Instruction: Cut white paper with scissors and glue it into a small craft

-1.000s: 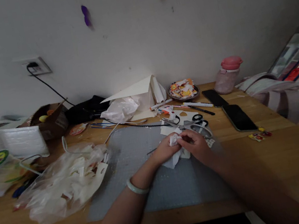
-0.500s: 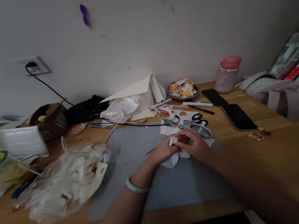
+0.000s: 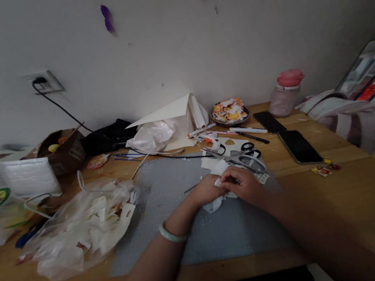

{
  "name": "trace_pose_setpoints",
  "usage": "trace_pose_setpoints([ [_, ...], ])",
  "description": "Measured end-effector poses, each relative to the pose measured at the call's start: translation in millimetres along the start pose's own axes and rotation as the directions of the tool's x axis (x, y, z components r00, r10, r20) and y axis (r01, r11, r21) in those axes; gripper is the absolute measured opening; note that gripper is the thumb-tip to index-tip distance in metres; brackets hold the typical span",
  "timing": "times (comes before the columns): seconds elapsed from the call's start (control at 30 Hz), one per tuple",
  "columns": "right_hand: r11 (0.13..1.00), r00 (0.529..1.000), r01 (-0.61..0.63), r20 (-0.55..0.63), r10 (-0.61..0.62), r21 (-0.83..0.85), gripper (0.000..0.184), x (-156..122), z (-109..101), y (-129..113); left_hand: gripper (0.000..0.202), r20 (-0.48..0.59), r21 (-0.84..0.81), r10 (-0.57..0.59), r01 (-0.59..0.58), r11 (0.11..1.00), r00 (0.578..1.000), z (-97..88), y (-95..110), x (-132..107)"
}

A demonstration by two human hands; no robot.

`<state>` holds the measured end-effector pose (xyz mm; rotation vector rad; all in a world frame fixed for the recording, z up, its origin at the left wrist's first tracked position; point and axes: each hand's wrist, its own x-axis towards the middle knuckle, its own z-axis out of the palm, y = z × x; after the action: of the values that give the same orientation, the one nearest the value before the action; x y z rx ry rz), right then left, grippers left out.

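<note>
My left hand (image 3: 206,190) is closed around a crumpled white tissue (image 3: 214,205), and part of it hangs below the fingers. Right beside it, my right hand (image 3: 243,183) pinches the tissue where it sticks out at the left thumb. Both hands are just above a grey cutting mat (image 3: 166,183). Beyond them lie two pairs of scissors (image 3: 249,161), partly overlapping cut pieces of cream card (image 3: 229,142). A thin dark tool (image 3: 190,189) shows beside the left hand; its other end is hidden.
At left lies a clear plastic bag (image 3: 68,248) with paper scraps. Along the back are a brown box (image 3: 68,154), a folded cream sheet (image 3: 164,110), a bowl of cutouts (image 3: 229,113) and pens (image 3: 249,130). Two phones (image 3: 300,146) and a pink-lidded bottle (image 3: 284,94) stand right.
My right hand has shifted slightly left and its fingers have drawn closer together at the tissue. More white shows just beyond the hands.
</note>
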<state>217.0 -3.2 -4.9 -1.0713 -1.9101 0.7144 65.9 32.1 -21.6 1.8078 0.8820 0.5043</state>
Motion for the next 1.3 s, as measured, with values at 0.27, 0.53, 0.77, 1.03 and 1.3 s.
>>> trace_pose_setpoints([
  [0.27,0.998,0.991,0.051,0.12,-0.054,0.028,0.011,2.3,-2.9,0.4,0.014,0.163,0.122,0.134,-0.155,0.98,0.977,-3.0,-6.8,0.3],
  [0.53,0.971,0.97,-0.175,0.196,0.142,0.161,0.027,1.9,3.2,0.5,0.009,0.198,0.146,0.063,-0.093,0.985,0.978,-2.3,-7.5,-1.2],
  [0.77,0.735,0.911,-0.412,0.265,0.317,0.538,0.043,3.9,2.3,3.1,0.009,0.215,-0.027,0.03,-0.025,0.999,0.976,-3.2,-0.7,-4.2],
  [1.03,0.638,0.883,-0.461,0.246,0.401,0.617,0.043,9.0,3.6,1.9,0.012,0.256,-0.037,0.004,0.005,0.999,0.967,-6.8,7.6,-3.4],
  [1.3,0.599,0.881,-0.418,0.145,0.45,0.683,0.041,10.4,-2.5,2.7,0.01,0.252,0.008,-0.051,0.05,0.999,0.966,-7.0,10.3,-4.0],
])
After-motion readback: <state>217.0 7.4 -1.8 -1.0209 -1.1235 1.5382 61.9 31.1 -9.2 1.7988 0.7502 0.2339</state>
